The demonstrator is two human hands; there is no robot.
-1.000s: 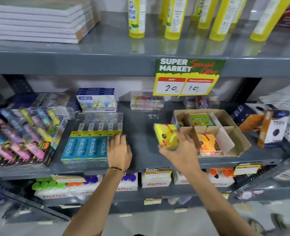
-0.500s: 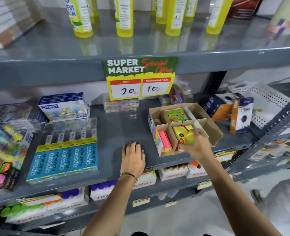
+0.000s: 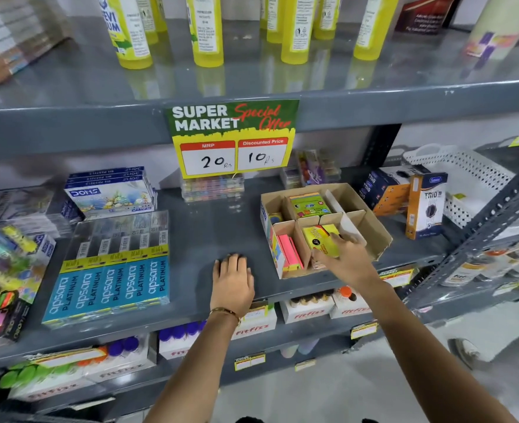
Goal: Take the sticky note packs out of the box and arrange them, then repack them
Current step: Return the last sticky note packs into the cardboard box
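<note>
An open cardboard box (image 3: 374, 227) with dividers stands on the grey middle shelf (image 3: 209, 233). My right hand (image 3: 346, 257) grips a yellow sticky note pack (image 3: 320, 239) that sits in the box's front middle compartment. Pink sticky note packs (image 3: 288, 251) stand on edge in the front left compartment. A green-labelled pack (image 3: 308, 204) lies in the back compartment. My left hand (image 3: 232, 282) rests flat on the shelf, left of the box, fingers together and holding nothing.
Blue pencil boxes (image 3: 108, 276) lie left of my left hand, crayon boxes (image 3: 112, 190) behind them. A price sign (image 3: 232, 138) hangs from the upper shelf. Orange-and-navy cartons (image 3: 424, 206) and a white basket (image 3: 459, 175) stand right of the box. Yellow bottles (image 3: 206, 29) line the top shelf.
My right hand carried the yellow pack from the air left of the box to the box and lowered it into the front middle compartment. My left hand slid right along the shelf, away from the pencil boxes.
</note>
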